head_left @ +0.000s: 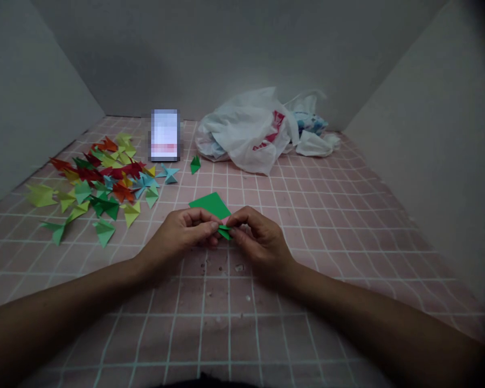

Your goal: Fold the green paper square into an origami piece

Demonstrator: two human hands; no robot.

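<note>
Between my two hands is a small folded piece of green paper (225, 231), held over the middle of the table. My left hand (192, 227) pinches its left side between thumb and fingers. On the other side, my right hand (261, 237) grips it with thumb and forefinger. Fingertips cover much of the folded paper, so its full shape is hidden. Just behind the hands lies a flat sheet of green paper (212, 203), partly covered by my left fingers. Farther back sits a small folded green paper piece (195, 164).
Many folded paper figures (105, 206) in red, yellow, green and blue lie at the left. A phone with a blurred screen (164, 134) stands upright at the back. White plastic bags (246, 129) rest beside it. A pink checked cloth (347, 215) covers the table; grey walls surround it.
</note>
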